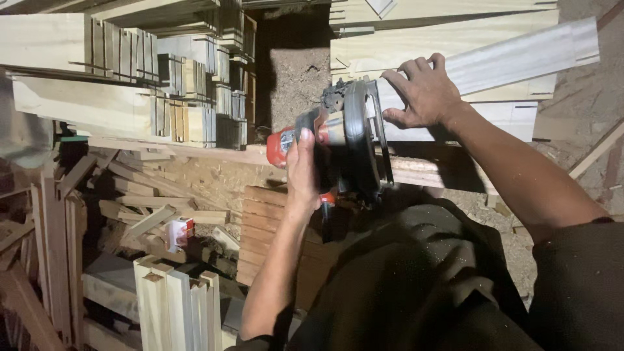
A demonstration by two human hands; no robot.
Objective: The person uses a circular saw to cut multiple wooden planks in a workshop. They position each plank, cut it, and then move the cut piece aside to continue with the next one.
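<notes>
My left hand grips the handle of a red and black circular saw that rests at the edge of a wooden bench. My right hand presses flat on a pale wooden board right beside the saw's blade guard. More pale boards lie stacked under and behind that board.
Stacks of short cut wood pieces fill the bench at the left. Scrap wood is piled below, with a small red and white box among it. Upright pale posts stand at the bottom left. Sawdust covers the ground at the right.
</notes>
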